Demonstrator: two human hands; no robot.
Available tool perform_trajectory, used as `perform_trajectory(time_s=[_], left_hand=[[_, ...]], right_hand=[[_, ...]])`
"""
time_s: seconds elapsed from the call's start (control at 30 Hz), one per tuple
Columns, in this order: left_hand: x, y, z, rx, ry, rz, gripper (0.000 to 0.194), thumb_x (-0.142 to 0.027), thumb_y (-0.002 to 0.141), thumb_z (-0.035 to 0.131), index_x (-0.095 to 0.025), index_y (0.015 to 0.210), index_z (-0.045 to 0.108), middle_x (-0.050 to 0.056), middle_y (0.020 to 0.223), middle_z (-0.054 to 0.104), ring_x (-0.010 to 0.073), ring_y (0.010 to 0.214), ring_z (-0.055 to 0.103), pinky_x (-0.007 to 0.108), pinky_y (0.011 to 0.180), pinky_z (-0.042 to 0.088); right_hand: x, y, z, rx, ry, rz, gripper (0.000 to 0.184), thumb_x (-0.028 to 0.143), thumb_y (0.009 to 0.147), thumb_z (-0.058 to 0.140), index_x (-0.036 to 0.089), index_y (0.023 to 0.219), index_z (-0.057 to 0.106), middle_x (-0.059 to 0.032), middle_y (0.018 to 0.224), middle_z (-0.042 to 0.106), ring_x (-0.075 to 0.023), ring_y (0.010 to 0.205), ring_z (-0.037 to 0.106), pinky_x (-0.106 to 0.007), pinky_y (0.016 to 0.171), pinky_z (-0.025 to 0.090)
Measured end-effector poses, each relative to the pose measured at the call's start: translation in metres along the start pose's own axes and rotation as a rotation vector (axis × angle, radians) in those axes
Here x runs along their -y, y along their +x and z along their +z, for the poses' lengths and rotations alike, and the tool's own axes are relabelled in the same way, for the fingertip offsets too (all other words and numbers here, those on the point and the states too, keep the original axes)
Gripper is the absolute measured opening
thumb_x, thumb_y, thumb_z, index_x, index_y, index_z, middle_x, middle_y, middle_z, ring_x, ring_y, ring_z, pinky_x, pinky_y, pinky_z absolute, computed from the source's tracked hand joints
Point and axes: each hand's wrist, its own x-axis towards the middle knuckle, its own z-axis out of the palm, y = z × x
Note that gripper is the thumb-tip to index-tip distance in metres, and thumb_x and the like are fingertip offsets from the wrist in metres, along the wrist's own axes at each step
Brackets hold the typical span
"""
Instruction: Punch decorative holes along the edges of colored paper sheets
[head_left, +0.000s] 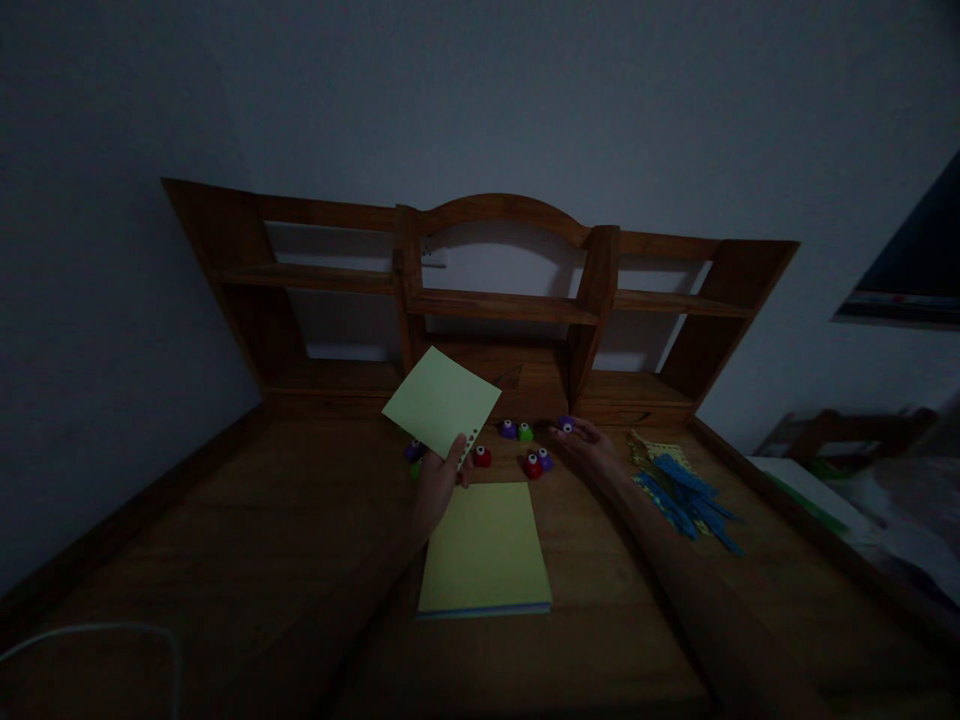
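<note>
My left hand [441,482] pinches a pale yellow-green sheet of paper [442,397] by its lower corner, tilted above the desk. Small punched holes run along the sheet's edge near my thumb. In my right hand [591,450] is a small purple paper punch [566,424], gripped at the fingertips. Between the hands stand a red punch [482,457], another purple punch [508,429], a green punch [525,432], and a second red punch [533,466] touching a purple one [545,460]. Partly hidden behind my left hand are more punches [413,451]. A stack of yellow paper [486,550] lies below.
Blue paper strips [686,495] and yellow pieces with cut edges [675,457] lie in a pile right of my right arm. A wooden shelf unit [502,306] rises along the desk's back. A white cable [112,627] curves at the lower left. The room is dim.
</note>
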Motion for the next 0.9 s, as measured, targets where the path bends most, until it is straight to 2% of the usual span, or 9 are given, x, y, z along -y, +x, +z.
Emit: perform_trajectory(time_s=[0.1, 0.2, 0.37, 0.43, 0.53, 0.7, 0.9], left_hand=[[0.001, 0.0, 0.0, 0.011, 0.028, 0.034, 0.042, -0.054, 0.079, 0.055, -0.015, 0.064, 0.058, 0.0, 0.05, 0.054, 0.0096, 0.037, 0.046, 0.021, 0.038, 0.033], [0.0, -0.002, -0.001, 0.052, 0.098, 0.07, 0.043, -0.052, 0.081, 0.054, -0.015, 0.059, 0.057, -0.001, 0.045, 0.051, 0.0098, 0.038, 0.046, 0.021, 0.041, 0.035], [-0.006, -0.005, 0.0, 0.093, 0.119, 0.048, 0.041, -0.051, 0.081, 0.053, -0.015, 0.062, 0.057, -0.001, 0.048, 0.053, 0.009, 0.037, 0.045, 0.02, 0.041, 0.032], [-0.009, -0.007, 0.002, 0.133, 0.123, 0.067, 0.041, -0.051, 0.082, 0.053, -0.015, 0.064, 0.058, -0.001, 0.048, 0.052, 0.0088, 0.038, 0.045, 0.02, 0.042, 0.032], [-0.017, -0.011, 0.004, 0.221, 0.128, 0.113, 0.042, -0.05, 0.084, 0.051, -0.014, 0.064, 0.058, -0.001, 0.046, 0.051, 0.008, 0.038, 0.044, 0.019, 0.043, 0.032], [-0.027, -0.017, 0.009, 0.291, 0.163, 0.12, 0.042, -0.049, 0.086, 0.049, -0.013, 0.065, 0.058, -0.003, 0.043, 0.048, 0.0073, 0.037, 0.042, 0.018, 0.041, 0.03], [-0.017, -0.017, 0.008, 0.292, 0.283, 0.181, 0.044, -0.048, 0.086, 0.049, -0.013, 0.06, 0.056, -0.003, 0.043, 0.047, 0.0078, 0.04, 0.045, 0.018, 0.045, 0.034]], right_hand=[[0.001, 0.003, 0.0, -0.033, 0.025, 0.01, 0.038, 0.025, 0.057, 0.083, 0.02, 0.089, 0.062, -0.0035, 0.091, 0.071, -0.0204, 0.088, 0.068, -0.031, 0.083, 0.055], [0.007, -0.002, 0.008, -0.014, 0.001, 0.04, 0.037, 0.029, 0.06, 0.081, 0.02, 0.092, 0.064, -0.0036, 0.09, 0.071, -0.0191, 0.079, 0.069, -0.031, 0.074, 0.057], [0.011, -0.031, 0.042, 0.198, -0.051, 0.086, 0.042, 0.027, 0.062, 0.08, 0.022, 0.1, 0.064, -0.0034, 0.095, 0.07, -0.0154, 0.072, 0.066, -0.027, 0.064, 0.054], [0.006, -0.043, 0.057, 0.286, -0.053, 0.11, 0.041, 0.025, 0.062, 0.08, 0.022, 0.1, 0.064, -0.0031, 0.096, 0.069, -0.0157, 0.075, 0.066, -0.028, 0.067, 0.054], [-0.004, -0.053, 0.072, 0.34, -0.056, 0.122, 0.042, 0.022, 0.06, 0.081, 0.022, 0.098, 0.063, -0.0032, 0.097, 0.069, -0.0173, 0.083, 0.065, -0.03, 0.073, 0.052], [-0.015, -0.054, 0.077, 0.364, -0.05, 0.079, 0.045, 0.018, 0.059, 0.082, 0.023, 0.099, 0.062, -0.004, 0.1, 0.069, -0.018, 0.089, 0.064, -0.032, 0.082, 0.049], [-0.014, -0.054, 0.074, 0.403, -0.074, 0.08, 0.038, 0.018, 0.061, 0.081, 0.023, 0.093, 0.062, -0.0032, 0.096, 0.069, -0.0177, 0.09, 0.064, -0.031, 0.083, 0.047]])
